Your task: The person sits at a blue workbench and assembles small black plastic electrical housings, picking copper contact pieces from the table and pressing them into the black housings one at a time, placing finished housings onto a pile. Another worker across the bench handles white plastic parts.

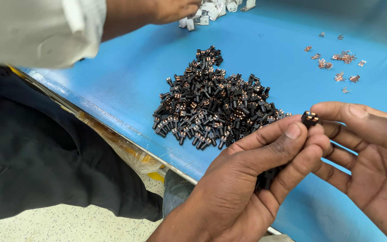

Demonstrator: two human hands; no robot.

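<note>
At lower centre of the frame, the left hand [265,179] is closed around several small black parts [267,175] in its palm, while its fingertips and those of the right hand [372,157] pinch one black part with copper contacts [310,118] between them at right of centre. A heap of like black parts [211,105] lies on the blue table [126,85] at centre. Loose copper clips [343,58] are scattered upper right, and a co-worker's hand [166,10] reaches over pale metal pieces [207,11] at the top.
</note>
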